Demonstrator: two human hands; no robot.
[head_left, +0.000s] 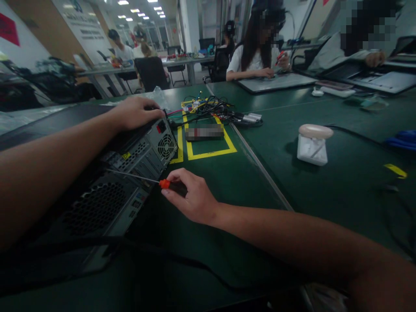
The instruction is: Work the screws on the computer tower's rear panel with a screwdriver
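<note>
A desktop computer case (136, 149) lies tilted at the left, its rear panel with fan grille, vents and ports facing me. My left hand (138, 112) rests on the upper edge of the case beside the power supply, thumb and fingers apart; some fingertips are hard to see. Held in my right hand (195, 197) is a screwdriver (165, 183) with an orange and dark handle. Its long thin shaft points left across the rear panel, and the tip is near the middle slots. Whether the tip touches a screw I cannot tell.
Tangled cables (217, 106) and a small dark box (204, 131) lie beyond the case by yellow tape (211, 154). A white case (312, 149) stands at right on the green table (260, 190). A black strap crosses the foreground. Across the table, two people work on flat panels.
</note>
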